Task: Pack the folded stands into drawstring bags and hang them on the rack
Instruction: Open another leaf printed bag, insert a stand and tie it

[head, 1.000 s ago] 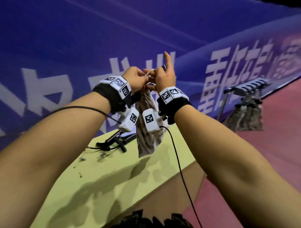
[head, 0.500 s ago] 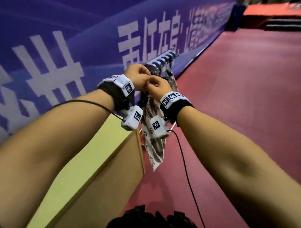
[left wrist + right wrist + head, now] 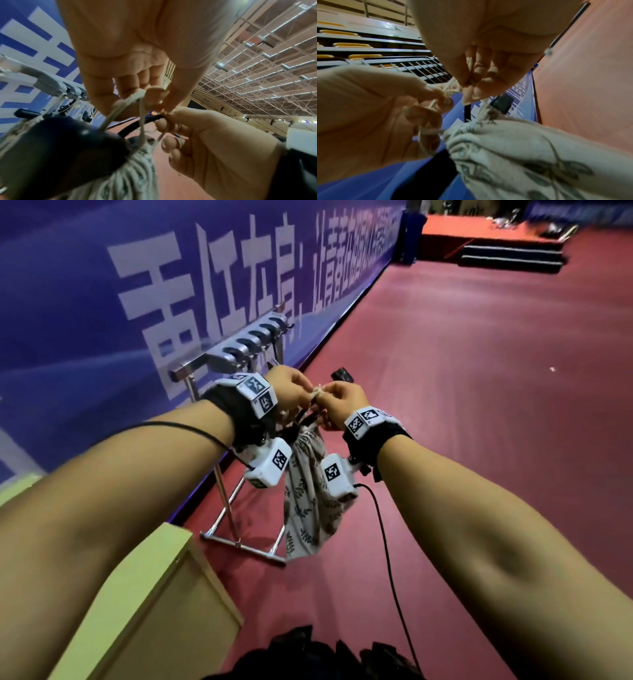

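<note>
A cream leaf-print drawstring bag (image 3: 308,501) hangs in the air below my two hands, in front of the chrome rack (image 3: 239,354). My left hand (image 3: 301,397) and right hand (image 3: 329,398) meet above the bag's gathered mouth, and each pinches the pale drawstring (image 3: 317,395). In the left wrist view the left fingers (image 3: 130,88) hold a bunch of cord (image 3: 137,97) above the bag (image 3: 133,175). In the right wrist view the right fingertips (image 3: 471,86) pinch the cord above the bag (image 3: 522,155). Black parts of the folded stand (image 3: 342,374) stick out of the bag's mouth.
The rack's foot bar (image 3: 243,544) stands on the red floor (image 3: 479,405) against the blue banner wall (image 3: 85,285). Cords of other bags hang from the rack clips (image 3: 51,83). A yellow-green table (image 3: 154,570) is at lower left. A black cable (image 3: 387,542) trails from my right wrist.
Both hands carried the bag from above the table over to the rack, and the view swung right with them. The right index finger, raised a second ago, now curls on the cord.
</note>
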{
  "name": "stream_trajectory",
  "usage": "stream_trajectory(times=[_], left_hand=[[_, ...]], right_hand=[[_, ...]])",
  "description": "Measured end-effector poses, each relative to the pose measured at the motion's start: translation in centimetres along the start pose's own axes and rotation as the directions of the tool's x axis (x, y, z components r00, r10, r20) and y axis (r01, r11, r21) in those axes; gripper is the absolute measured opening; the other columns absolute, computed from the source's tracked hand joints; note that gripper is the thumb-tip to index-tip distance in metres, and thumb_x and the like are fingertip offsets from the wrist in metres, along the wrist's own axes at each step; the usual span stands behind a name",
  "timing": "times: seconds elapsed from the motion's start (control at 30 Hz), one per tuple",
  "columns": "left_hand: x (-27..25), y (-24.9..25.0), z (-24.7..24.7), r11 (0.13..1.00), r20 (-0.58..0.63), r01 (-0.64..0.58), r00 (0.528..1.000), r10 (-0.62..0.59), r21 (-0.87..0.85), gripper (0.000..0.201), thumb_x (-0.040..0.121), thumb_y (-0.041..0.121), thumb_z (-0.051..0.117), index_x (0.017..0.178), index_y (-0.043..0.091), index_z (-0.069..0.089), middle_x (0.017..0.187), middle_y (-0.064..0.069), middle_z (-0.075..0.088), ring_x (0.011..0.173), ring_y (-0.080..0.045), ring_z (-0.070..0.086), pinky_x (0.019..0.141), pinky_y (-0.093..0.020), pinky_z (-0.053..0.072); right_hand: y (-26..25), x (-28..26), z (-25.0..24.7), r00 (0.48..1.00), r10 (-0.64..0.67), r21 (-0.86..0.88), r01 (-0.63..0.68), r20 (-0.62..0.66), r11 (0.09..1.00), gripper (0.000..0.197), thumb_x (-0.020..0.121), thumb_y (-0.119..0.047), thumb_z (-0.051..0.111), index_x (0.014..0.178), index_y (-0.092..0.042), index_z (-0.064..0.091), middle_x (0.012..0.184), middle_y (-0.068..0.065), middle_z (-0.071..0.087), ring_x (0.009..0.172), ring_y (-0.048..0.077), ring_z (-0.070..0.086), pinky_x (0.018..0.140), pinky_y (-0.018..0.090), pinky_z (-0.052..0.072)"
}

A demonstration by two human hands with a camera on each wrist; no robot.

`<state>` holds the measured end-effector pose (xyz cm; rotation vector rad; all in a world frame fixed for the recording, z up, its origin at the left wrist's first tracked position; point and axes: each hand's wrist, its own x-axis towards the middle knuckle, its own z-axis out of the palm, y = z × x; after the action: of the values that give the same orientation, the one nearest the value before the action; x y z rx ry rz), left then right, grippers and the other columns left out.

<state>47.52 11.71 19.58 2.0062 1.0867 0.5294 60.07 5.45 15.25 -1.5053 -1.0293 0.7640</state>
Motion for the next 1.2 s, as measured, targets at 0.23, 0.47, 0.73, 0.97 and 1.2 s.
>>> stream_trajectory(times=[0.23, 0.47, 0.73, 0.97, 1.2], left_hand=[[14.1, -0.7, -1.3, 0.991, -0.009, 0.101, 0.995, -0.100, 0.091, 0.009, 0.074, 0.002, 0.070, 0.083, 0.004, 0.073, 0.066, -0.007, 0.062, 0.057, -0.018, 0.056, 0.059, -0.027, 0.049], [25.7, -0.9, -0.8, 0.994, -0.040, -0.110, 0.993, 0.109, -0.014, 0.032, 0.075, -0.007, 0.068, 0.074, 0.021, 0.052, 0.068, -0.006, 0.057, 0.059, -0.021, 0.054, 0.057, -0.029, 0.048], [39.4, -5.4, -0.1, 0.956, -0.117, 0.291, 0.949, -0.294, -0.045, 0.023, 0.077, -0.005, 0.067, 0.066, 0.013, 0.058, 0.046, -0.004, 0.053, 0.038, -0.017, 0.045, 0.039, -0.017, 0.036], [46.4, -7.4, 0.6, 0.784, -0.151, 0.595, 0.770, -0.619, -0.180, 0.009, 0.081, -0.002, 0.060, 0.075, 0.001, 0.066, 0.062, -0.018, 0.060, 0.044, -0.022, 0.052, 0.037, -0.016, 0.038], [50.5, -10.2, -0.6, 0.745, -0.374, 0.590, 0.645, -0.666, -0.311, 0.024, 0.079, -0.006, 0.053, 0.060, 0.006, 0.062, 0.057, -0.014, 0.068, 0.058, -0.030, 0.062, 0.051, -0.034, 0.053]], right_hand=[[0.8, 14.2, -0.6, 0.998, -0.014, -0.139, 0.006, -0.055, 0.990, 0.021, 0.086, -0.006, 0.058, 0.070, -0.020, 0.059, 0.057, 0.004, 0.060, 0.044, 0.019, 0.054, 0.050, 0.029, 0.046], [1.8, 26.5, -2.1, 0.959, -0.123, -0.388, 0.218, 0.254, 0.896, 0.018, 0.085, -0.005, 0.056, 0.086, -0.023, 0.059, 0.063, -0.005, 0.054, 0.051, 0.010, 0.051, 0.053, 0.028, 0.046], [7.1, 44.6, -0.8, 0.913, -0.008, -0.323, 0.152, 0.407, 0.934, 0.016, 0.088, -0.018, 0.069, 0.076, -0.010, 0.062, 0.061, 0.007, 0.061, 0.037, 0.005, 0.055, 0.041, 0.019, 0.048], [9.7, 56.4, 0.8, 0.757, 0.087, -0.453, 0.291, 0.648, 0.843, 0.021, 0.077, -0.027, 0.078, 0.064, -0.018, 0.064, 0.069, 0.003, 0.070, 0.062, 0.018, 0.064, 0.067, 0.033, 0.056], [11.1, 61.9, 5.3, 0.673, 0.059, -0.379, 0.340, 0.737, 0.860, 0.022, 0.081, -0.026, 0.073, 0.066, -0.018, 0.059, 0.067, 0.004, 0.066, 0.065, 0.020, 0.062, 0.069, 0.033, 0.056]])
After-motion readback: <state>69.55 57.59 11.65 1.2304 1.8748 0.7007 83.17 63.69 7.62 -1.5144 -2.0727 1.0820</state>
